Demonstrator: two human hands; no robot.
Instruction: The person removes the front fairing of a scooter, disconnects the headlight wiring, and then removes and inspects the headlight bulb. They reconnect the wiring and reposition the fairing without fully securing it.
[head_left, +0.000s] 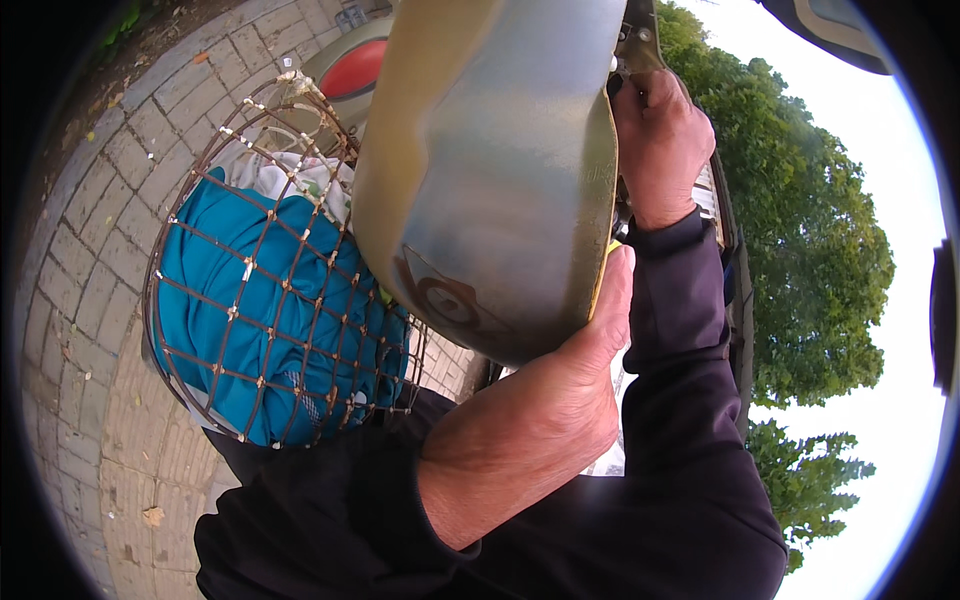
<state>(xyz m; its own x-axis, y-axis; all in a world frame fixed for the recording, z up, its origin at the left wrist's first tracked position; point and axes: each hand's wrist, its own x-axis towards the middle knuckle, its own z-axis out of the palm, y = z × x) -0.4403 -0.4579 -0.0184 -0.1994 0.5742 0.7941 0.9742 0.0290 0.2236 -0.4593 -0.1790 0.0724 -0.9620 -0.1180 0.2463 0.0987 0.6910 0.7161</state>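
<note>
— Fingers (655, 92) of our right hand (668, 155) are curled in, up at the top right edge of the panel (510, 170)! Are they pinching anything?

— We can't tell; the tips run into shadow. Our left hand (530, 410)?

— At the panel's bottom right corner, thumb (614, 305) laid along the edge! Its other fingers are out of sight, so spread or pressed together, we can't say.

— And the panel stands lengthwise before us, left of our right arm. We'd guess the left hand steadies while the right works.

— Then we want that lower corner propped firmly without bending it, and light, even effort at the top.

— Check our pose: right sleeve (680, 310) rising steeply beside the panel, left sleeve (370, 510) slanting in from below, left thumb pointing up.

— Careful leftward! The panel's left edge overlaps the right side of the wire basket (248, 268) in our view; a swing that way might snag the blue cloth (290, 350).
</note>
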